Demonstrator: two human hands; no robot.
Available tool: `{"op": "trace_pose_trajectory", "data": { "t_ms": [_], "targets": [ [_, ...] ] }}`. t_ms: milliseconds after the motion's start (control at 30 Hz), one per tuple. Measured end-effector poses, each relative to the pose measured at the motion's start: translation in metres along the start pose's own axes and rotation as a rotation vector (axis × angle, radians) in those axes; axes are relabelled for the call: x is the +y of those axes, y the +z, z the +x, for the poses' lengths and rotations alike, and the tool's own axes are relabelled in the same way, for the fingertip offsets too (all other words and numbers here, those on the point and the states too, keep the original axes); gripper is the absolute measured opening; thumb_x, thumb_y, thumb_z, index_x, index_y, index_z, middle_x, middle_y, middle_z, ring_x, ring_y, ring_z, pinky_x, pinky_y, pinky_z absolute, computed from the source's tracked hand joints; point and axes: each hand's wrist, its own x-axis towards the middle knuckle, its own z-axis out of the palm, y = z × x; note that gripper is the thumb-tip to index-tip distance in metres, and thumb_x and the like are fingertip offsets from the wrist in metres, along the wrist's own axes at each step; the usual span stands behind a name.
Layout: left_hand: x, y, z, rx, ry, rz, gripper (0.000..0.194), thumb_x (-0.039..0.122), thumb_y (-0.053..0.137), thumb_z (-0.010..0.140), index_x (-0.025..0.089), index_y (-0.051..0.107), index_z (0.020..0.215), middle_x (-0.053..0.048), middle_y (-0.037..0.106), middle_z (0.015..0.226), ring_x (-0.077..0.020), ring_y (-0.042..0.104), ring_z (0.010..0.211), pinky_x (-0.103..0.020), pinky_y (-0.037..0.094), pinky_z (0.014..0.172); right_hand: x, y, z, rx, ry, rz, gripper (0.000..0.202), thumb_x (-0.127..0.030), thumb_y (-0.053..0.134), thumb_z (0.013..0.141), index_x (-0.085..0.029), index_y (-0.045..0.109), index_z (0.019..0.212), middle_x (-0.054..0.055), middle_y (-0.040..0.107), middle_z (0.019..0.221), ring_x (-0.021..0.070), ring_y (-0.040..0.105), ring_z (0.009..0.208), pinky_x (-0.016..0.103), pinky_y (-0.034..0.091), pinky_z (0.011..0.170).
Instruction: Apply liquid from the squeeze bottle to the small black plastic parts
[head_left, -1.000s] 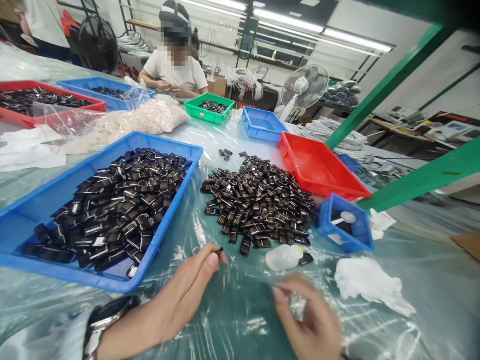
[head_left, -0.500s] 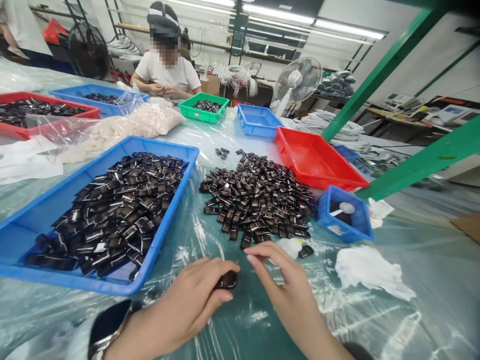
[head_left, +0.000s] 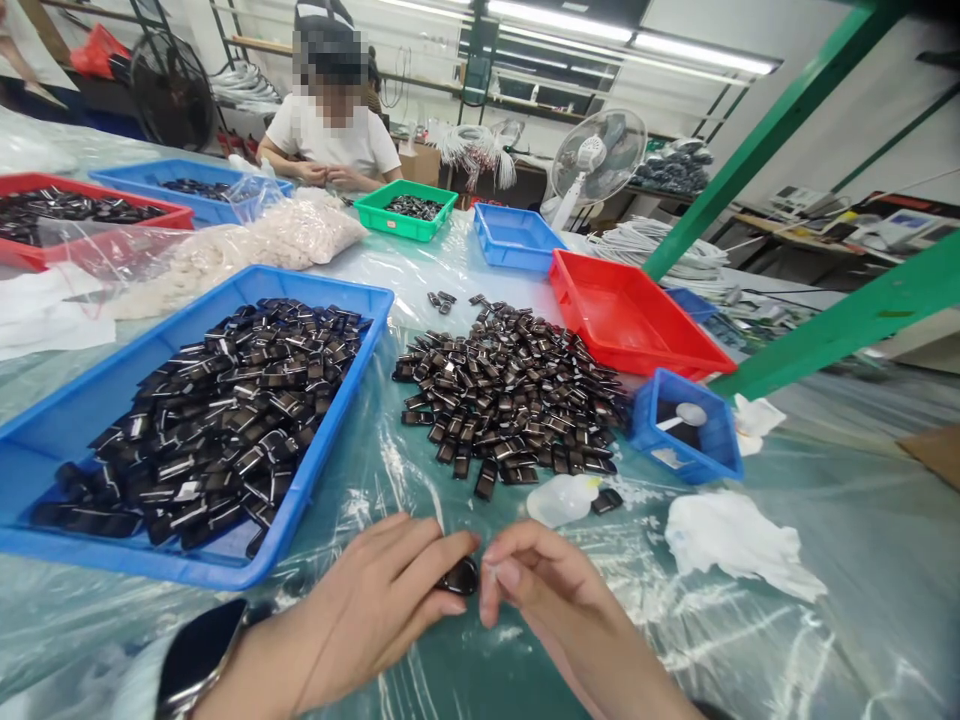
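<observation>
Low in the head view, my left hand [head_left: 375, 605] is closed around a glossy black piece [head_left: 459, 577], whose rounded end sticks out between thumb and fingers. Close beside it on the right, my right hand [head_left: 559, 605] pinches thumb against fingers; a tiny pale bit shows at the tips, too small to name. Beyond both hands lies a pile of small dark pieces [head_left: 517, 390] on the plastic-covered table [head_left: 480, 665]. A large blue tray [head_left: 300, 500] at the left holds many similar dark pieces.
A small squeeze bottle [head_left: 562, 500], a white cloth [head_left: 742, 540] and a small blue box [head_left: 720, 455] with a spoon lie to the right. Farther back stand a red tray [head_left: 637, 310], a green tray [head_left: 409, 225] and a green post [head_left: 825, 330]. A person [head_left: 330, 130] sits across.
My right hand has drawn down from the pile's near edge to beside the held piece, its fingers more curled. My left hand still holds the piece. The view has shifted slightly.
</observation>
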Motion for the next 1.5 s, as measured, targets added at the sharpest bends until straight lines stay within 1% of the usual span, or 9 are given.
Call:
{"op": "trace_pose_trajectory", "data": {
  "t_ms": [267, 533, 800, 967, 1167, 1300, 1400, 1433, 1500],
  "targets": [
    [0.002, 0.000, 0.002, 0.009, 0.025, 0.036, 0.037, 0.038, 0.020, 0.104, 0.015, 0.049, 0.111, -0.005, 0.065, 0.078, -0.0178, 0.060, 0.061, -0.030, 0.049, 0.054, 0.005, 0.000, 0.002, -0.030, 0.035, 0.051, 0.010, -0.033, 0.071, 0.082, -0.024, 0.072, 0.082, -0.005, 0.064, 0.063, 0.0057, 0.060, 0.061, 0.018, 0.046, 0.065],
    [0.001, 0.000, 0.002, 0.033, 0.041, 0.092, 0.039, 0.035, 0.019, 0.104, 0.013, 0.050, 0.111, -0.006, 0.067, 0.081, -0.0174, 0.062, 0.064, -0.030, 0.052, 0.058, 0.008, 0.000, 0.003, -0.045, 0.081, 0.075, 0.014, -0.034, 0.072, 0.081, -0.021, 0.070, 0.081, -0.005, 0.064, 0.061, 0.0064, 0.060, 0.061, 0.019, 0.046, 0.065],
    [0.004, -0.002, 0.005, 0.059, 0.075, 0.096, 0.039, 0.035, 0.019, 0.104, 0.012, 0.049, 0.113, -0.004, 0.067, 0.074, -0.0167, 0.062, 0.060, -0.028, 0.051, 0.055, 0.014, 0.000, 0.003, -0.049, 0.127, 0.156, 0.022, -0.034, 0.073, 0.080, -0.021, 0.061, 0.095, -0.005, 0.062, 0.069, 0.0076, 0.060, 0.063, 0.022, 0.048, 0.066],
    [0.006, -0.002, 0.003, 0.066, 0.054, 0.108, 0.033, 0.030, 0.023, 0.104, 0.013, 0.051, 0.109, -0.003, 0.064, 0.070, -0.0153, 0.059, 0.055, -0.026, 0.048, 0.051, 0.026, -0.001, 0.009, -0.074, 0.149, 0.171, 0.028, -0.041, 0.072, 0.079, -0.022, 0.054, 0.089, -0.007, 0.053, 0.071, 0.0068, 0.058, 0.060, 0.022, 0.050, 0.063],
    [0.008, 0.004, 0.001, 0.093, 0.048, 0.144, 0.033, 0.025, 0.020, 0.105, 0.010, 0.047, 0.116, -0.002, 0.063, 0.068, -0.0157, 0.057, 0.053, -0.028, 0.047, 0.050, 0.046, -0.001, 0.017, -0.116, 0.135, 0.055, 0.044, -0.061, 0.064, 0.075, -0.020, 0.053, 0.088, -0.007, 0.044, 0.058, 0.0078, 0.045, 0.050, 0.022, 0.048, 0.048],
    [0.014, -0.002, 0.004, 0.106, 0.097, 0.258, 0.029, 0.020, 0.025, 0.104, 0.009, 0.049, 0.116, -0.002, 0.061, 0.066, -0.0166, 0.054, 0.053, -0.029, 0.045, 0.049, 0.043, 0.001, 0.011, -0.051, -0.057, -0.134, 0.036, -0.055, 0.055, 0.085, -0.020, 0.057, 0.086, -0.006, 0.046, 0.059, 0.0084, 0.046, 0.046, 0.023, 0.048, 0.044],
    [0.013, -0.026, 0.005, 0.190, 0.035, 0.469, 0.031, 0.021, 0.034, 0.101, 0.008, 0.043, 0.128, -0.006, 0.059, 0.073, -0.0197, 0.054, 0.061, -0.033, 0.046, 0.054, 0.023, -0.010, 0.003, 0.122, -0.373, -0.340, 0.023, -0.044, 0.057, 0.087, -0.023, 0.059, 0.080, -0.003, 0.050, 0.062, 0.0133, 0.053, 0.053, 0.026, 0.048, 0.048],
    [0.011, -0.037, 0.005, 0.246, -0.048, 0.551, 0.035, 0.023, 0.037, 0.100, 0.008, 0.041, 0.132, -0.009, 0.059, 0.079, -0.0226, 0.056, 0.067, -0.036, 0.048, 0.059, 0.015, -0.018, 0.001, 0.225, -0.509, -0.407, 0.016, -0.040, 0.060, 0.086, -0.024, 0.060, 0.082, 0.000, 0.052, 0.070, 0.0161, 0.055, 0.065, 0.029, 0.050, 0.058],
    [0.005, -0.055, 0.007, 0.362, -0.281, 0.736, 0.044, 0.026, 0.039, 0.098, 0.007, 0.037, 0.138, -0.020, 0.056, 0.102, -0.0372, 0.056, 0.095, -0.053, 0.047, 0.075, 0.000, -0.037, -0.001, 0.454, -0.785, -0.517, 0.012, -0.036, 0.064, 0.084, -0.028, 0.058, 0.090, 0.003, 0.053, 0.088, 0.0224, 0.052, 0.091, 0.040, 0.043, 0.085]
  ]
}}
